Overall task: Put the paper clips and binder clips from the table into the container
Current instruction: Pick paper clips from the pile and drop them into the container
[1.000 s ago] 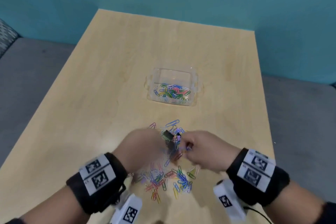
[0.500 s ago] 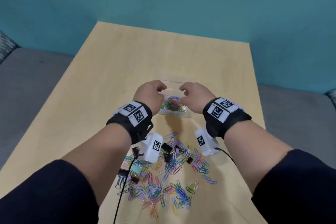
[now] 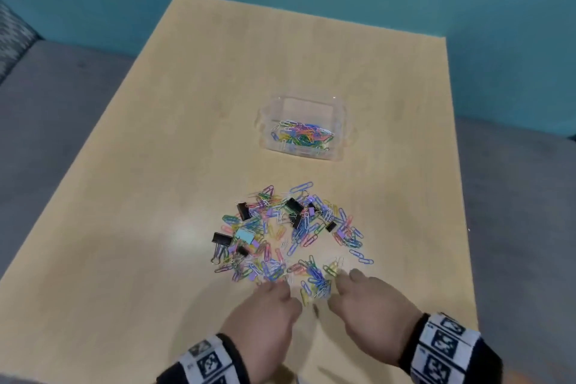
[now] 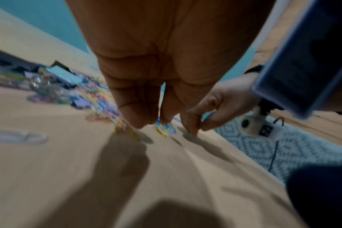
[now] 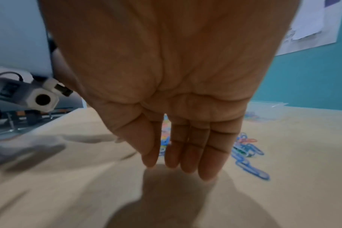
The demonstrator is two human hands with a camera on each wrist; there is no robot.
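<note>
**Both hands at the near edge of the clip pile**

The left hand [image 3: 265,318] and right hand [image 3: 371,305] reach the near edge of the pile of paper clips and binder clips [image 3: 290,234], fingers straight and together, pinching nothing. Beyond the pile stands the clear container [image 3: 341,121], some paper clips inside, on the wooden table [image 3: 156,196].
</note>
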